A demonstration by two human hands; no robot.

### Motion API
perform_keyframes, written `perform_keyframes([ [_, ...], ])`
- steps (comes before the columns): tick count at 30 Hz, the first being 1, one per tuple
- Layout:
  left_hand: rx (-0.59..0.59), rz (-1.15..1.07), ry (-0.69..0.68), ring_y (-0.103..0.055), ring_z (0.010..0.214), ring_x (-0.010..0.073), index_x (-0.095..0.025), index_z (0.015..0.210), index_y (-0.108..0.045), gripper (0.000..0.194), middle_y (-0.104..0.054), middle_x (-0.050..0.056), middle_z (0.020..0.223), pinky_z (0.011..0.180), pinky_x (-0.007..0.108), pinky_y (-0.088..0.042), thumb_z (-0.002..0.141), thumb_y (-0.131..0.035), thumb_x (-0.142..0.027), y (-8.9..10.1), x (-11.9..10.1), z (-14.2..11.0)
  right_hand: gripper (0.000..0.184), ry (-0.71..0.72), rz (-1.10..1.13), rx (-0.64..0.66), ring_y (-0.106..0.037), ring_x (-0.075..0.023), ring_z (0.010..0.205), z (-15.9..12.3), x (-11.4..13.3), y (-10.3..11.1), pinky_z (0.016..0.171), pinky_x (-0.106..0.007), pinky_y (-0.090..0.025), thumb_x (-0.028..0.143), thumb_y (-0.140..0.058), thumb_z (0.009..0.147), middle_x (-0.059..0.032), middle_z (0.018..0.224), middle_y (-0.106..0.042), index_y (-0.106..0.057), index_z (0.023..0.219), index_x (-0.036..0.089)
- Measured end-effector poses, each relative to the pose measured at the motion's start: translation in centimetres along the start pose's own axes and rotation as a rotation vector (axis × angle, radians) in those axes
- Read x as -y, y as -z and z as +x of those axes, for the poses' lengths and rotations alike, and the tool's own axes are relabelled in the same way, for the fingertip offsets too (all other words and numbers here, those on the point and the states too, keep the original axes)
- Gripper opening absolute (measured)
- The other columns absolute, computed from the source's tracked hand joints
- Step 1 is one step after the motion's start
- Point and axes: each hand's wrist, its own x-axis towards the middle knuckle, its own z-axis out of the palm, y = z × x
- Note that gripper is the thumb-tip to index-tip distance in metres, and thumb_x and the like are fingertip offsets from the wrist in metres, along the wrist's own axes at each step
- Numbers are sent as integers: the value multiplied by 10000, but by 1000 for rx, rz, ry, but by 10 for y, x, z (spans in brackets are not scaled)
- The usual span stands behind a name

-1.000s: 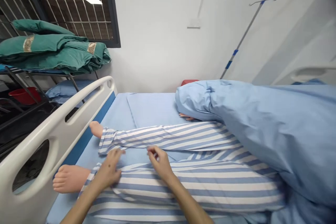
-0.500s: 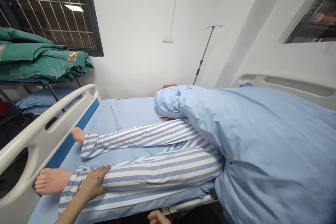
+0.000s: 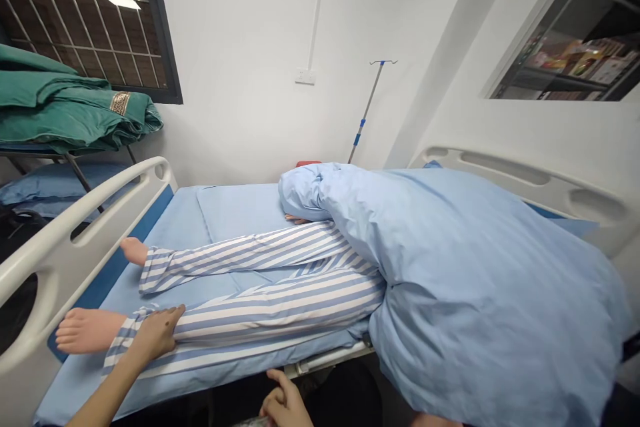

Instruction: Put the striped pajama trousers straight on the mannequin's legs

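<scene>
A manikin in blue-and-white striped trousers (image 3: pixel 280 307) lies on the bed, its bare near foot (image 3: pixel 90 330) at the left. My left hand (image 3: pixel 156 333) is laid round the manikin's near lower leg, just above the trouser cuff, with the fingers over the top and the thumb on the near side. Low at the bed's near edge is my right hand (image 3: pixel 286 403), index finger stretched out and the other fingers loosely bent. A light blue quilt (image 3: pixel 450 267) covers the upper body and hangs over the near side. One manikin hand (image 3: pixel 296 219) peeks out beneath it.
White bed end boards stand left (image 3: pixel 120 197) and right (image 3: pixel 505 170). Behind the bed rises an IV pole (image 3: pixel 367 110). Green folded covers (image 3: pixel 75 113) lie on a rack by the barred window. A skin-coloured patch (image 3: pixel 434 420) shows under the quilt at the bottom edge.
The view has shifted rightward, so the scene sits further left. My left hand stays on the lower leg. My right hand has come further into view, its index finger now extended.
</scene>
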Motion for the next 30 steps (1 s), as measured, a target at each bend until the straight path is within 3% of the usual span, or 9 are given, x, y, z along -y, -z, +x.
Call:
perform_keyframes([
  [4,-16,30,-30,-595,965,304,-187,1204,-496,610,-639,101,1081,807,402,-422,600,-435,-128,16,-1,-5,660,2,28,49,-516,-98,425,6,20,-6,378,-185,-260,352,-563,612,16,639,-628,-389,1207,124],
  [9,-68,20,-33,-591,900,314,-203,1086,-543,496,-659,84,999,780,401,-399,598,-464,-165,72,3,-15,653,-55,83,106,-544,-103,438,22,37,-9,387,-174,-283,355,-597,596,-12,649,-655,-406,1173,118],
  [13,-116,44,-58,-580,833,288,-217,1012,-555,395,-663,77,960,755,366,-373,622,-497,-189,119,1,-24,577,-76,280,19,-518,-89,427,44,54,8,393,-168,-288,378,-613,571,-18,650,-650,-467,1078,144],
  [16,-137,75,-69,-579,786,271,-217,985,-553,353,-660,71,924,714,341,-366,638,-495,-195,134,-1,-28,367,35,358,-47,-466,-62,425,56,68,31,414,-177,-302,342,-618,557,-16,659,-633,-550,861,148],
  [20,-148,53,-57,-592,838,294,-226,1022,-551,420,-659,64,962,697,345,-382,608,-480,-201,126,0,-30,222,142,233,8,-439,-56,437,57,77,53,430,-198,-312,240,-607,524,-26,698,-626,-597,716,127],
  [25,-161,-47,18,-565,1016,303,-236,1105,-533,574,-632,57,1099,790,355,-408,534,-476,-204,95,-5,-28,262,263,187,39,-445,-76,475,40,96,64,472,-228,-357,237,-596,572,-36,787,-637,-639,814,146],
  [30,-98,-159,107,-560,1029,299,-234,1155,-486,598,-617,56,1118,779,341,-420,558,-488,-257,72,-30,-23,335,387,181,103,-439,-93,530,16,134,73,516,-247,-377,269,-628,616,-38,838,-637,-649,935,168],
])
